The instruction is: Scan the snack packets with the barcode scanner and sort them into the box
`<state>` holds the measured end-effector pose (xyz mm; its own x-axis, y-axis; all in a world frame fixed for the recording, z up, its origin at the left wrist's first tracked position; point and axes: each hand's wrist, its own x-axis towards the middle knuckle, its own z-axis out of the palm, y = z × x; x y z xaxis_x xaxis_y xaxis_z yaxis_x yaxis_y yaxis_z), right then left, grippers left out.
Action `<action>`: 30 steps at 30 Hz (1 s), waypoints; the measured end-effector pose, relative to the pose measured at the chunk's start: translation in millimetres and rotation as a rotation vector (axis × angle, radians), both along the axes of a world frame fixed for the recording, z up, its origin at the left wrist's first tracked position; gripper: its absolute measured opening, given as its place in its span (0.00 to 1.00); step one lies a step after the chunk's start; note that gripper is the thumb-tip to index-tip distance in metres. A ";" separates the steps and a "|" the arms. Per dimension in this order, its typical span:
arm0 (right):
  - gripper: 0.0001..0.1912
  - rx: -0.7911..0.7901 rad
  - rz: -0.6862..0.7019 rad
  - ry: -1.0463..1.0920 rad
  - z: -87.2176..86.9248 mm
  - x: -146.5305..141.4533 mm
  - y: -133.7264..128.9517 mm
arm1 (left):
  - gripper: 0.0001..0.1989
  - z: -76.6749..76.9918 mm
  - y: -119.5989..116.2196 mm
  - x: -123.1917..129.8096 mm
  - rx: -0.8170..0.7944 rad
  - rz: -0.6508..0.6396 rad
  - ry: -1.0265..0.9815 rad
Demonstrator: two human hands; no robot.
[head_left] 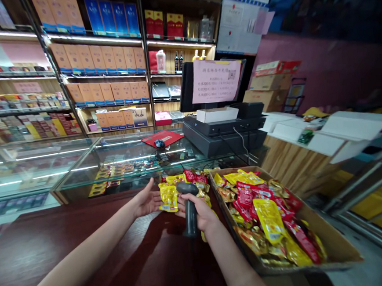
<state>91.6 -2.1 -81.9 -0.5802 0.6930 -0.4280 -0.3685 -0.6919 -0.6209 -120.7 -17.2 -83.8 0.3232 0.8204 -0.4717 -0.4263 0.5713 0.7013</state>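
Note:
A small yellow packet (168, 198) is upright between my two hands, near the far edge of the dark red table. My left hand (148, 200) has its fingers spread, with the fingertips at the packet's left edge. In my right hand (199, 210) is a dark grey handheld scanner (190, 218), its head level with the packet's top; the fingertips lie by the packet's right edge. Behind the scanner is a pile of red and yellow packets (193, 176), partly hidden by it. To the right, a cardboard box (337, 241) holds several similar packets.
A glass display counter (125, 143) runs behind the table (53, 246), with a mouse (159, 143) on a red mat (173, 137). Beyond my right hand stand a monitor (187, 90) and a black cash drawer (204, 142). Open white boxes (355, 125) are at the right.

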 end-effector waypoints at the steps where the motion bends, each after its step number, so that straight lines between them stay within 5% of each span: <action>1: 0.07 -0.022 0.007 0.015 2.9 1.1 -0.1 | 0.41 5.4 -3.2 -1.9 -0.010 0.011 -0.075; 5: 0.07 -0.046 -0.007 0.056 18.0 4.4 -4.1 | 0.49 28.6 -14.0 -5.1 0.001 0.076 -0.205; 14: 0.06 0.056 -0.210 0.053 64.4 50.1 -23.3 | 0.44 70.0 -9.0 36.5 0.088 -0.173 -0.262; 22: 0.11 0.180 -0.494 0.049 101.9 160.0 -44.0 | 0.43 103.5 27.2 150.2 0.089 -0.439 -0.273; 30: 0.08 0.195 -0.724 0.003 97.4 261.9 -54.4 | 0.46 104.1 60.2 268.9 0.082 -0.628 -0.261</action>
